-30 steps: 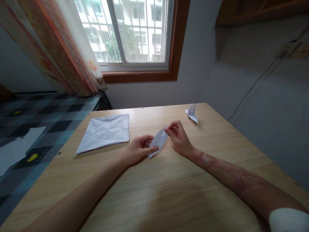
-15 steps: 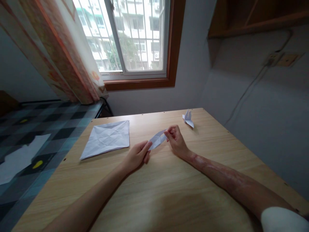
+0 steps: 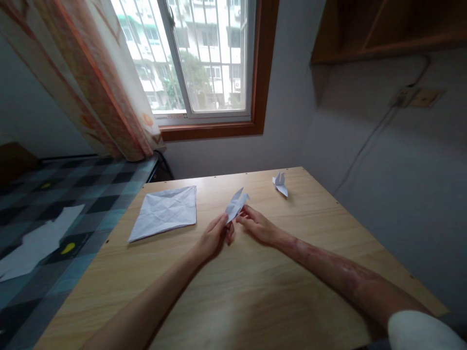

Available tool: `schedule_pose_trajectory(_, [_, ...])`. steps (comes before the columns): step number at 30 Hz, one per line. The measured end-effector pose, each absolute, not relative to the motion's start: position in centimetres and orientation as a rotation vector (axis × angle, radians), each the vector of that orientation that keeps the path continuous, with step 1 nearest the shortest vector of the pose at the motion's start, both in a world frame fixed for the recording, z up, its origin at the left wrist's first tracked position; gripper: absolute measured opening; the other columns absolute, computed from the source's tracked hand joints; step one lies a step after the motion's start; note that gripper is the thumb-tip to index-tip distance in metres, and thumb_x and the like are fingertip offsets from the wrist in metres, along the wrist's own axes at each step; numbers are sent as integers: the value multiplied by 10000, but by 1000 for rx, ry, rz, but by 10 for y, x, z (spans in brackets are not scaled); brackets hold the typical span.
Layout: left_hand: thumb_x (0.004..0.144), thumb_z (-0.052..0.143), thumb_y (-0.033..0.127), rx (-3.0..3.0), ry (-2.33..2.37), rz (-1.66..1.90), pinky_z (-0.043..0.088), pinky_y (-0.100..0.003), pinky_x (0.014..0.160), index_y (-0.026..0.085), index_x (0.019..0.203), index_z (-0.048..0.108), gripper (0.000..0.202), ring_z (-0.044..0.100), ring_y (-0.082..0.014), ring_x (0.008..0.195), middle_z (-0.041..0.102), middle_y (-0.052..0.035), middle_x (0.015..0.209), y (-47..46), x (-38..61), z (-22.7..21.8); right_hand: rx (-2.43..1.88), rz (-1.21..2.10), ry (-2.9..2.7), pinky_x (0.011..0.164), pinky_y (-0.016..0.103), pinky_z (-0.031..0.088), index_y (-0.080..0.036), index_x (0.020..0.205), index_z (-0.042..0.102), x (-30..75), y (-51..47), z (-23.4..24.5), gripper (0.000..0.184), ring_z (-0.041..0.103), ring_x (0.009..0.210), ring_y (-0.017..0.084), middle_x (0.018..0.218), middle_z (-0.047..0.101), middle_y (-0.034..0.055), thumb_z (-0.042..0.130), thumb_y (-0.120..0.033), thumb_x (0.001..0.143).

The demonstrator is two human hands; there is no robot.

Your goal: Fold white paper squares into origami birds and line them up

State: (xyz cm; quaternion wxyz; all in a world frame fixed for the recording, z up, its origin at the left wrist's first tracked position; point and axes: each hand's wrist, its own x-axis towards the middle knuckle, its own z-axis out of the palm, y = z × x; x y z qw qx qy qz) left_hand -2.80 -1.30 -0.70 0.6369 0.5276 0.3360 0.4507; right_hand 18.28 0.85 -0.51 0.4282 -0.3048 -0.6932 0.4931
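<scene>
Head view: plain paper (image 3: pixel 235 206) between hands (image 3: pixel 212 236)

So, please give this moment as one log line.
left hand: pinching folded paper; right hand: beside it, contact unclear; paper figure: on table; creased paper: table, left

By the near right edge of the table (image 3: pixel 226 296) shows a plain white sleeve (image 3: pixel 419 330) with rounded hem; the right hand (image 3: pixel 258 227) and right forearm (image 3: pixel 328 262) are bare, the latter uneven in patches; over the table's left half, the left forearm (image 3: pixel 160 287) and left hand (image 3: pixel 213 236) are bare
</scene>
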Motion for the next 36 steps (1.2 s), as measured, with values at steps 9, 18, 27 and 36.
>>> schedule_pose_trajectory(9, [970, 585, 730, 1208, 788, 798, 505, -327, 610, 219, 783, 522, 548, 603, -178, 577, 644, -35, 676, -10, -4, 1, -797, 1132, -1553, 1059, 445, 570, -234, 1192, 745, 177, -2, -9, 440, 721, 1119, 272, 1113, 791, 75, 620, -638, 1069])
schedule_pose_trajectory(18, [935, 736, 689, 1966, 1420, 856, 499, -305, 662, 242, 1285, 605, 583, 749, -197, 692, 812, -52, 1121, -23, -20, 37, -1216, 689, -1837, 703, 301, 463, -246, 938, 778, 197, -2, 1, 331, 696, 752, 219, 843, 793, 37, 568, -438, 1107])
schedule_pose_trajectory(27, [1106, 542, 370, 2549, 1492, 677, 437, -305, 666, 263, 1100, 771, 253, 788, -227, 820, 845, -57, 1042, -13, -44, 23, -1203, 52, -2208, 862, 357, 429, -212, 861, 701, 216, -3, 11, 219, 676, 861, 232, 884, 773, 79, 624, -237, 1065])
schedule_pose_trajectory(36, [987, 709, 530, 2842, 1232, 724, 560, -435, 963, 221, 1465, 655, 572, 772, -347, 1124, 755, -152, 1419, -15, -41, 26, -1163, -135, -2326, 1073, 421, 443, -204, 857, 729, 232, -4, 18, 179, 678, 860, 246, 870, 764, 82, 651, -181, 1017])
